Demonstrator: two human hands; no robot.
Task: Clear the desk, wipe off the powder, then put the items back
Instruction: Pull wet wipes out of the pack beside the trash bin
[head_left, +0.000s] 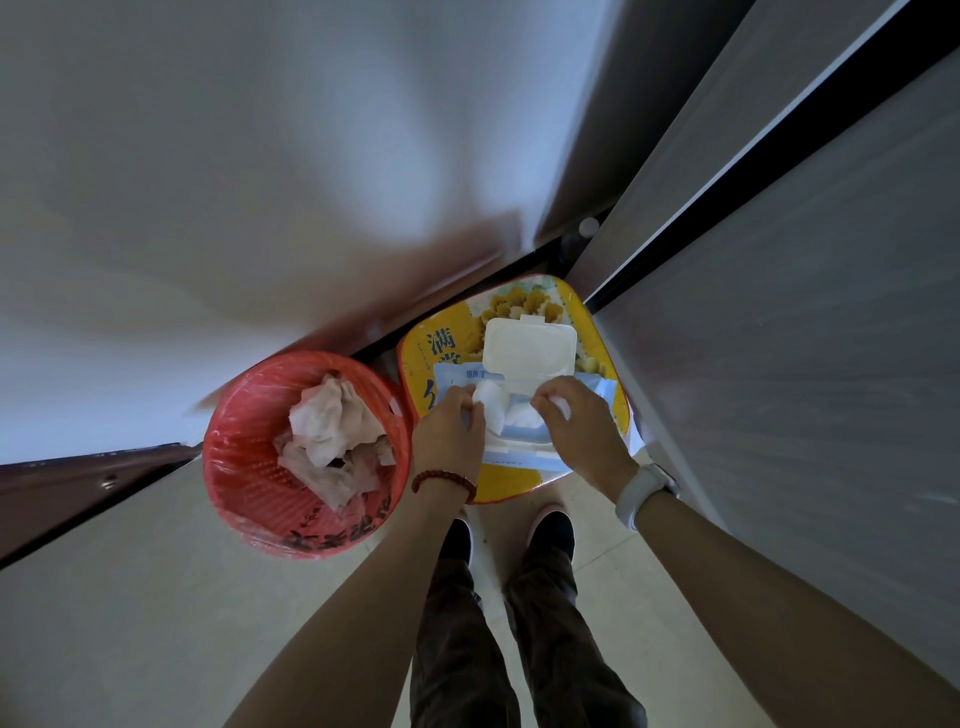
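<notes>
A blue-and-white pack of wet wipes (524, 447) lies on a yellow stool top (519, 488) with its white lid (530, 348) flipped up. A white wipe (493, 408) sticks out of the opening. My left hand (449, 434) pinches this wipe at its left edge. My right hand (582, 431) rests on the right side of the pack, fingers curled, pinching a bit of white wipe at the fingertips.
A red plastic waste basket (244, 467) with crumpled used wipes (332, 431) stands on the floor left of the stool. A grey cabinet or door panel (805, 364) rises close on the right. My feet (550, 530) stand on pale floor tiles just below the stool.
</notes>
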